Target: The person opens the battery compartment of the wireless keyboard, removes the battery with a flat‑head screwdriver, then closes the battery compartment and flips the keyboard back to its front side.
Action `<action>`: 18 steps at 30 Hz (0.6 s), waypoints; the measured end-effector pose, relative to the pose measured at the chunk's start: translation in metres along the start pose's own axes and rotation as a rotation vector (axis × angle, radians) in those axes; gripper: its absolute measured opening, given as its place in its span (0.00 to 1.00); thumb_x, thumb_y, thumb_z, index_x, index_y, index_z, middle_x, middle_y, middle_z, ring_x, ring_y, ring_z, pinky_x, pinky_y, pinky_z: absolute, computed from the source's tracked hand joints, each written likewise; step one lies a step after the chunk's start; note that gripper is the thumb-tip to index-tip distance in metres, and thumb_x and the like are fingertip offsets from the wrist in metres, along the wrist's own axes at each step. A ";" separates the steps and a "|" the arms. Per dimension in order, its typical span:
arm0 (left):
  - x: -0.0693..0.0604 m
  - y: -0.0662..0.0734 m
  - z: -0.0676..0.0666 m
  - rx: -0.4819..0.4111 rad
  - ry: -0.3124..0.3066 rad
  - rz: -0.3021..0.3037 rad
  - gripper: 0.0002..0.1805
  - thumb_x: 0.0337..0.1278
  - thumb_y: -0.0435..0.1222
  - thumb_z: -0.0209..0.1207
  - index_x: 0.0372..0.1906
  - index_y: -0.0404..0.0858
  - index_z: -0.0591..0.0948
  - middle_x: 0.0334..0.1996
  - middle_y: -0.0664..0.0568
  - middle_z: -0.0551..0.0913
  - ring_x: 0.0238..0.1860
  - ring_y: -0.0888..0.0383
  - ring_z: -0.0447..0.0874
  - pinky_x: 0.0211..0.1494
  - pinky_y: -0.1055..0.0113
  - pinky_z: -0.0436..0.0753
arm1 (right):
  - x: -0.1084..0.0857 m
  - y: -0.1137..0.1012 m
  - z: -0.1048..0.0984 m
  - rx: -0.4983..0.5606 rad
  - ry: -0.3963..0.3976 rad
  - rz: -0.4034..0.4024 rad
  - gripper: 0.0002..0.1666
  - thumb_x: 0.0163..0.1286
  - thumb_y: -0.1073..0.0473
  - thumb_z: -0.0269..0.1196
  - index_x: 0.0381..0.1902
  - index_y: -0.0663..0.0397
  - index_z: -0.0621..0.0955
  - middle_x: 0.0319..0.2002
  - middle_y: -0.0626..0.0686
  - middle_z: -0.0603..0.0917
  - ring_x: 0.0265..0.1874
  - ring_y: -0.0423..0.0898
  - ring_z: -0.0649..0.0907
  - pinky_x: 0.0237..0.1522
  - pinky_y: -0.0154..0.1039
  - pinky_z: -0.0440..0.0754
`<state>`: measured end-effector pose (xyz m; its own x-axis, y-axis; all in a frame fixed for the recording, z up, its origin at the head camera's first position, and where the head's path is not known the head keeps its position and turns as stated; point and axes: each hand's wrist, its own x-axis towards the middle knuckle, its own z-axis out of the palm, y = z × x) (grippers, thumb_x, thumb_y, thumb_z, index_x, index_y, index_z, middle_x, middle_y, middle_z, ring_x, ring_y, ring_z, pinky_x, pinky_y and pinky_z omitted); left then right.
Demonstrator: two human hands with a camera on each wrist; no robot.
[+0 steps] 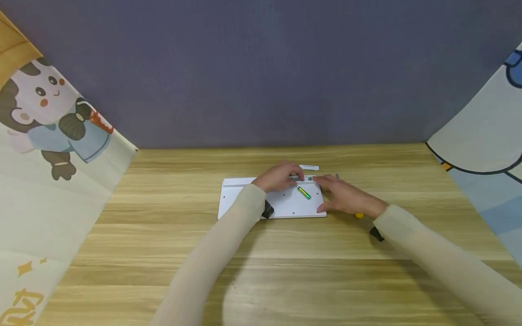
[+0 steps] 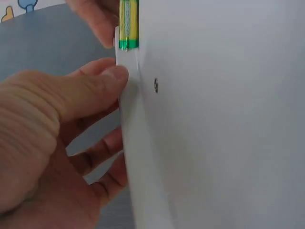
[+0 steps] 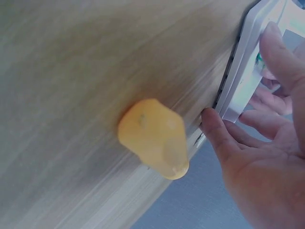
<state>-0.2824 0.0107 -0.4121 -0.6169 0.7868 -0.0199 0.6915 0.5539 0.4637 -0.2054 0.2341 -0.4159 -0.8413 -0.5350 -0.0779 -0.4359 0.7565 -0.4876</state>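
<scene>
A flat white panel [image 1: 253, 199] with small screws lies on the table, a green-and-yellow battery [image 1: 303, 193] resting loose on it. Along its far edge runs a raised strip with a battery slot. The left hand [image 1: 281, 176] grips that edge beside the slot; in the left wrist view its thumb lies on the strip, just below a green-and-yellow battery [image 2: 128, 28]. Around the panel's right end the right hand [image 1: 344, 194] is spread, with thumb and fingers touching its edges. In the right wrist view, the right hand [image 3: 267, 157] holds the panel's end [image 3: 243, 76].
A small white cover piece [image 1: 309, 167] lies just beyond the panel's far edge. On the table near the right wrist is an orange-yellow object [image 3: 155, 138], partly hidden in the head view. A dark wall stands behind the wooden table [image 1: 163, 253], with printed cloths at both sides.
</scene>
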 end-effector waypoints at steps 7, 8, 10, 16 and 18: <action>-0.003 0.020 -0.006 0.139 -0.069 0.069 0.14 0.53 0.33 0.66 0.46 0.48 0.84 0.53 0.56 0.75 0.59 0.56 0.65 0.64 0.63 0.62 | 0.001 0.001 -0.003 -0.015 -0.002 -0.004 0.56 0.51 0.45 0.73 0.70 0.64 0.60 0.65 0.65 0.65 0.61 0.60 0.69 0.57 0.57 0.68; -0.003 0.021 -0.006 0.143 -0.075 0.068 0.14 0.52 0.35 0.67 0.45 0.49 0.84 0.53 0.57 0.75 0.59 0.56 0.65 0.65 0.62 0.61 | 0.001 0.001 -0.003 -0.013 -0.002 -0.003 0.56 0.51 0.45 0.73 0.70 0.64 0.60 0.65 0.65 0.65 0.61 0.60 0.69 0.57 0.57 0.68; -0.004 0.023 -0.005 0.145 -0.077 0.064 0.12 0.51 0.37 0.68 0.43 0.48 0.84 0.53 0.57 0.75 0.60 0.55 0.64 0.66 0.59 0.58 | 0.001 0.001 -0.003 -0.006 -0.005 -0.001 0.56 0.52 0.45 0.73 0.71 0.63 0.60 0.65 0.65 0.64 0.61 0.60 0.68 0.57 0.57 0.68; -0.005 0.023 -0.002 0.129 -0.059 0.058 0.08 0.49 0.40 0.70 0.37 0.49 0.86 0.51 0.57 0.75 0.56 0.57 0.65 0.64 0.56 0.60 | 0.001 0.000 -0.002 0.010 -0.011 -0.001 0.56 0.52 0.46 0.73 0.70 0.64 0.59 0.65 0.65 0.64 0.61 0.61 0.68 0.58 0.57 0.68; -0.004 0.023 -0.001 0.125 -0.060 0.055 0.07 0.48 0.40 0.70 0.35 0.50 0.86 0.50 0.58 0.75 0.55 0.57 0.65 0.63 0.55 0.60 | 0.000 0.000 -0.002 0.012 -0.011 -0.001 0.56 0.52 0.47 0.73 0.70 0.65 0.59 0.65 0.65 0.64 0.61 0.61 0.68 0.57 0.57 0.68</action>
<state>-0.2640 0.0197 -0.4006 -0.5560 0.8296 -0.0520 0.7673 0.5363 0.3517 -0.2064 0.2346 -0.4146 -0.8372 -0.5400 -0.0867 -0.4330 0.7512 -0.4981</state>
